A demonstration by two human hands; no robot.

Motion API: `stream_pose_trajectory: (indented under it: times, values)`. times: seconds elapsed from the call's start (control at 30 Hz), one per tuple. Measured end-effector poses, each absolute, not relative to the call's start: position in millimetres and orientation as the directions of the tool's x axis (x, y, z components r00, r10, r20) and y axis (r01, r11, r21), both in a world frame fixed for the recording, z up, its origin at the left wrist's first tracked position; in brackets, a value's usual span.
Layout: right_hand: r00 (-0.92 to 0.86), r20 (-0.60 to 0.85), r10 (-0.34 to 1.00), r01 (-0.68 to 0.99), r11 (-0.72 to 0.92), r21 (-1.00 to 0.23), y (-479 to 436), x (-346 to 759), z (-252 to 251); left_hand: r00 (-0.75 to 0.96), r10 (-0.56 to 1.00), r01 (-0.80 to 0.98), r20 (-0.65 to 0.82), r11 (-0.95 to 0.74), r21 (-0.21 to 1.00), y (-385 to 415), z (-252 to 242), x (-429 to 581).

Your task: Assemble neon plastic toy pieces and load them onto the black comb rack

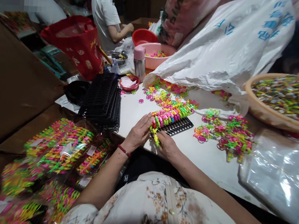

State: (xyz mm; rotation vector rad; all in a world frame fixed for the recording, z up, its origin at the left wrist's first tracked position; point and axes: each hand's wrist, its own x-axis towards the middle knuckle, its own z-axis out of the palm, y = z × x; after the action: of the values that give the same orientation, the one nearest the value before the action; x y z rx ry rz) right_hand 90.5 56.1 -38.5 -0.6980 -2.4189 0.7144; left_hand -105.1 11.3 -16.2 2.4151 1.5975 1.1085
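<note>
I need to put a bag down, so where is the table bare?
Bare white table lies in front of the black rack, between the right hand and the loose pile of coloured plastic pieces. Another bare strip runs between the stacked black racks and the rack. Toward the white sack it is crowded.
</note>
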Motion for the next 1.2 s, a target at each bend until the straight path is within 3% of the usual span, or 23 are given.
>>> stream_pose_trajectory:
  times: [0.27, 0.37, 0.47, 0.6, 0.7, 0.83, 0.97, 1.1, 1.2]
  values:
    - [-0.711, 0.350, 0.610, 0.273, 0.698, -0.662, 43.7, 106.3, -24.8, 0.180, 0.862, 0.834, 0.474, -0.389, 0.391, -8.3, -7.9, -93.6]
    - [-0.663, 0.341, 0.666, 0.382, 0.693, -0.611, 42.4, 141.7, -16.3, 0.125, 0.827, 0.843, 0.549, -0.380, 0.381, -20.4, -4.7, -86.1]
    - [-0.550, 0.328, 0.768, 0.604, 0.637, -0.479, 55.8, 193.7, -9.4, 0.100, 0.752, 0.839, 0.652, -0.416, 0.351, -29.3, -0.1, -72.8]
    - [-0.379, 0.341, 0.860, 0.868, 0.458, -0.190, 95.0, 251.6, -4.7, 0.212, 0.720, 0.818, 0.661, -0.501, 0.284, -29.9, 2.3, -55.4]
    - [-0.355, 0.266, 0.896, 0.925, 0.378, -0.041, 119.3, 268.1, -0.8, 0.224, 0.701, 0.813, 0.677, -0.517, 0.266, -25.7, 0.0, -50.3]
    - [-0.383, 0.192, 0.904, 0.922, 0.385, 0.025, 125.0, 266.4, 5.5, 0.213, 0.686, 0.820, 0.696, -0.513, 0.255, -22.6, -0.3, -52.6]
    - [-0.415, 0.229, 0.880, 0.886, 0.449, -0.119, 109.8, 250.8, 6.8, 0.237, 0.689, 0.812, 0.685, -0.528, 0.250, -21.3, 2.1, -57.5]
    - [-0.529, 0.235, 0.816, 0.672, 0.571, -0.471, 90.7, 218.4, 3.6, 0.245, 0.698, 0.802, 0.673, -0.536, 0.264, -19.2, 0.2, -60.6]
    - [-0.571, 0.186, 0.799, 0.465, 0.503, -0.729, 78.6, 187.6, 2.1, 0.244, 0.697, 0.801, 0.674, -0.537, 0.264, -17.5, -3.0, -62.5]
